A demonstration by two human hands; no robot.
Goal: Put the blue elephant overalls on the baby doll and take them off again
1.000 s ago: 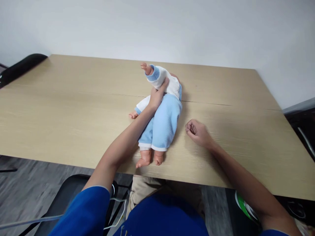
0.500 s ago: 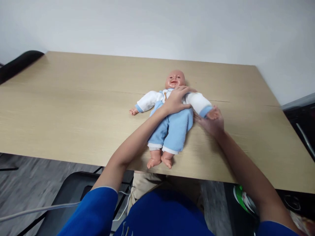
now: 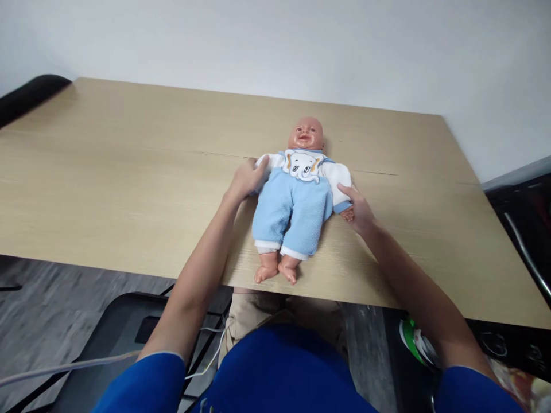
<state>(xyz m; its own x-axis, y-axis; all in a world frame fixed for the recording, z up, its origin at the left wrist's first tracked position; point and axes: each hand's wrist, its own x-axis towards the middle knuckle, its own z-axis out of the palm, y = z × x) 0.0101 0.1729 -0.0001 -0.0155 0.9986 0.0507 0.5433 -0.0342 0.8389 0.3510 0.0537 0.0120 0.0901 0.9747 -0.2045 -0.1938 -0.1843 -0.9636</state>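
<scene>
Left hand grips baby doll's sleeve, right hand clasps other cuff, pinning arms flat; doll lies face-up near front edge of wooden table.

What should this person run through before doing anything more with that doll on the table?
1. Doll lying flat, face up: ok.
2. Left hand closed on the doll, at one sleeve: ok.
3. Right hand closed on the doll, at the other cuff: ok.
4. Feet inside the table near edge: ok, though close to it.
5. Clothing smooth on the front: ok.
6. Anything trapped under the doll: cannot tell, hidden.
</scene>
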